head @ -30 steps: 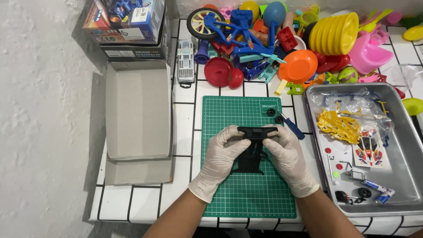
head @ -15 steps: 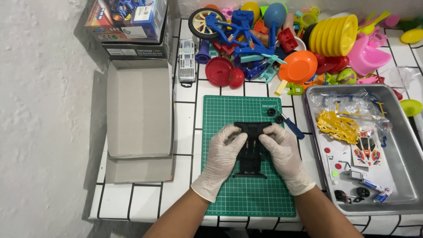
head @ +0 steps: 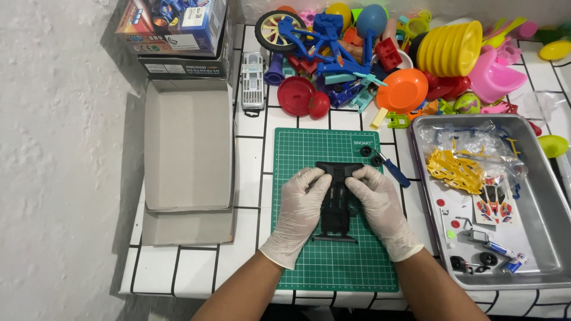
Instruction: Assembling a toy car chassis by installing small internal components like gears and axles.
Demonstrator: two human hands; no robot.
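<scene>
Black plastic frame lies on green mat, at 9 o'clock from metal tray; left hand and right hand clamped on top end; probably light, stiff, thin parts fragile, better hold by long sides

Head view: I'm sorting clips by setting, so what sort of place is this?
Probably a home hobby bench for toy model kits: a green cutting mat on a white tiled counter, a metal tray of kit parts, and a heap of plastic toys.
</scene>
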